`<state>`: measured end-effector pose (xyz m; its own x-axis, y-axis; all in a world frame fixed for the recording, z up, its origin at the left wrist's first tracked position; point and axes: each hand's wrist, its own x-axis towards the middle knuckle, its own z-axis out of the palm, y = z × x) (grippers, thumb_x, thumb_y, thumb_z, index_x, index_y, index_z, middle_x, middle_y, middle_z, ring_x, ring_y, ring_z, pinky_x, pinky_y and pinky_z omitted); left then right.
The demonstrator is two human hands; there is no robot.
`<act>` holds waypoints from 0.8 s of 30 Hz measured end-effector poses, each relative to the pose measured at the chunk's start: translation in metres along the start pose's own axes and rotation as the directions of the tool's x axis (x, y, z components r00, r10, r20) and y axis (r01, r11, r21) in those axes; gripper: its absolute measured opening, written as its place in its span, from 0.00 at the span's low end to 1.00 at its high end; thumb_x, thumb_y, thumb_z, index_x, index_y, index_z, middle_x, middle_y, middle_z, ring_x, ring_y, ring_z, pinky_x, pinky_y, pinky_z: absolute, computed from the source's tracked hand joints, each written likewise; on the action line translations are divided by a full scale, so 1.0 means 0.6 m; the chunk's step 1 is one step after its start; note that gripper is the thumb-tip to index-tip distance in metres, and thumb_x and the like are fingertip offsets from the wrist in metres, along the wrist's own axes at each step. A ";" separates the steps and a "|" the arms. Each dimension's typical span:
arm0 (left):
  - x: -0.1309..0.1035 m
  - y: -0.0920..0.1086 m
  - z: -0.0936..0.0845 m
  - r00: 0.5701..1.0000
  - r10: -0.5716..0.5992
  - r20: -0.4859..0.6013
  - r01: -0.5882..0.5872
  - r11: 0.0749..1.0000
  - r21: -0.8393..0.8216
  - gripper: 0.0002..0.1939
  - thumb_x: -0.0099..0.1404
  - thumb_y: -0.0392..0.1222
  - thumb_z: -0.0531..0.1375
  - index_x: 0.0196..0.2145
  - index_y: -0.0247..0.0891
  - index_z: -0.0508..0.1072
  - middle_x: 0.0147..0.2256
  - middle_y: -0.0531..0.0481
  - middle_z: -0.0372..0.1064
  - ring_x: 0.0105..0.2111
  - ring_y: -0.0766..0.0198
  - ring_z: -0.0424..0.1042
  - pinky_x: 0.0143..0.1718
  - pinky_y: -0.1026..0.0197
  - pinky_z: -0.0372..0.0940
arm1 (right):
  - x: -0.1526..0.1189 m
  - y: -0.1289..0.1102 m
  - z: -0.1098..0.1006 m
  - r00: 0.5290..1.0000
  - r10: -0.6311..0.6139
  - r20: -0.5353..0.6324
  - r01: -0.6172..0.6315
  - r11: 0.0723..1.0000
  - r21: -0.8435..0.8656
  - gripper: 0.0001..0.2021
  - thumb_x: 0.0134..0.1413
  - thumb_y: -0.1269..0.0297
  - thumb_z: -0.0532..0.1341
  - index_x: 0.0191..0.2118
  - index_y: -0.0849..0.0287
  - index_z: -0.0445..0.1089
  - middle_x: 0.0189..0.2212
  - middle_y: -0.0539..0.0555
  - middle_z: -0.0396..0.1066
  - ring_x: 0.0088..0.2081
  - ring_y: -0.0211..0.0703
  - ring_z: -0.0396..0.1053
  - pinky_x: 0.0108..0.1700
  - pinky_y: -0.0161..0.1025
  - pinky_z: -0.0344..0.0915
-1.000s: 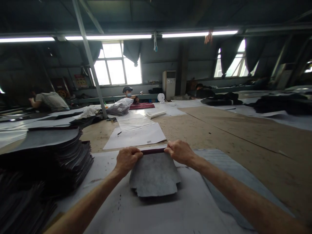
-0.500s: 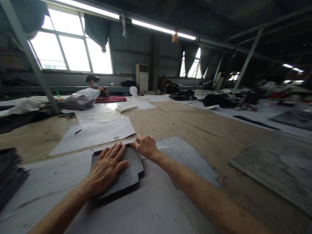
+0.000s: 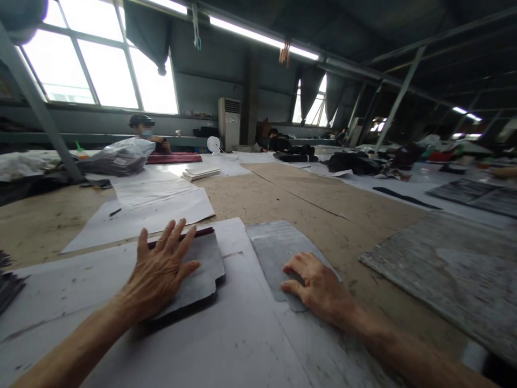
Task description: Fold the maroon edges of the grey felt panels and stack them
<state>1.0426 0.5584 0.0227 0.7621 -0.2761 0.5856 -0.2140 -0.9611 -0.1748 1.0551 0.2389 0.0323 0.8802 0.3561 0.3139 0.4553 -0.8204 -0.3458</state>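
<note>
Under my left hand lies a stack of cut grey pieces, with dark layered edges along its near side and a dark reddish strip at its far edge. The fingers of that hand are spread flat over the stack's left part. To the right, my right hand is over a separate light-grey sheet. Its fingers are bent, and the thumb stands apart from them with nothing seen between. Whether these fingertips touch the sheet I cannot tell.
White paper covers the near table. Another dark stack is at the left edge, and a mottled grey slab lies right. Farther off are white sheets, a bagged bundle and a seated person.
My right hand has left the stack's far edge and moved right and nearer, over the light-grey sheet. My left hand stays on the stack, fingers spread wider. The view has shifted slightly.
</note>
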 end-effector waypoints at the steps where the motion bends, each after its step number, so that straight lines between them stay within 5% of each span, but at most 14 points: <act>1: 0.000 0.008 -0.012 0.996 0.013 -0.085 -0.013 1.000 0.006 0.28 0.68 0.53 0.39 0.60 0.37 0.51 0.62 0.40 0.43 0.61 0.49 0.43 0.58 0.37 0.29 | -0.005 0.003 0.007 1.000 0.000 -0.019 0.000 1.000 0.007 0.06 0.44 0.69 0.66 0.30 0.59 0.69 0.32 0.52 0.69 0.39 0.43 0.64 0.40 0.37 0.59; 5: -0.011 0.067 -0.054 0.971 0.092 -0.222 -0.119 0.986 -0.115 0.22 0.68 0.47 0.46 0.56 0.34 0.57 0.55 0.39 0.57 0.55 0.52 0.55 0.58 0.42 0.42 | 0.000 0.012 0.029 0.998 -0.029 -0.052 0.030 0.999 0.028 0.05 0.48 0.71 0.63 0.26 0.59 0.66 0.29 0.52 0.67 0.37 0.43 0.63 0.38 0.37 0.59; 8: -0.027 0.126 -0.062 0.978 0.153 -0.141 -0.191 0.931 -0.310 0.17 0.67 0.43 0.49 0.51 0.35 0.62 0.48 0.42 0.64 0.49 0.55 0.61 0.54 0.46 0.50 | 0.009 0.015 0.037 0.996 -0.077 -0.044 0.079 0.996 0.030 0.06 0.52 0.73 0.59 0.25 0.61 0.65 0.28 0.54 0.67 0.36 0.44 0.62 0.40 0.39 0.57; 13: -0.022 0.200 -0.050 0.981 0.189 0.034 -0.139 0.819 -0.557 0.13 0.66 0.41 0.49 0.47 0.36 0.65 0.46 0.46 0.66 0.43 0.57 0.63 0.44 0.51 0.58 | 0.016 0.020 0.039 0.997 -0.050 -0.052 0.054 0.995 0.079 0.07 0.54 0.72 0.56 0.26 0.62 0.63 0.27 0.51 0.64 0.35 0.41 0.62 0.42 0.41 0.57; 19: 0.040 0.234 -0.025 0.961 0.188 0.202 -0.064 0.864 -0.500 0.14 0.66 0.43 0.50 0.48 0.39 0.64 0.51 0.49 0.62 0.45 0.57 0.62 0.47 0.52 0.57 | 0.018 0.028 0.025 0.997 0.072 -0.038 -0.057 0.948 0.313 0.10 0.53 0.67 0.56 0.22 0.61 0.61 0.22 0.47 0.62 0.27 0.36 0.60 0.32 0.36 0.57; 24: 0.062 0.241 0.004 0.971 0.097 0.217 0.011 0.894 -0.448 0.14 0.65 0.44 0.51 0.47 0.39 0.64 0.50 0.48 0.63 0.46 0.54 0.61 0.48 0.48 0.54 | 0.021 0.042 0.017 0.970 0.242 0.004 -0.194 0.768 0.610 0.10 0.48 0.62 0.57 0.20 0.59 0.62 0.15 0.45 0.56 0.19 0.34 0.54 0.21 0.33 0.51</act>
<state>1.0413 0.4090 0.0171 0.8520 -0.3597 0.3804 -0.4568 -0.8657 0.2046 1.0793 0.2272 0.0187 0.9646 0.1490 0.2177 0.2613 -0.4266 -0.8659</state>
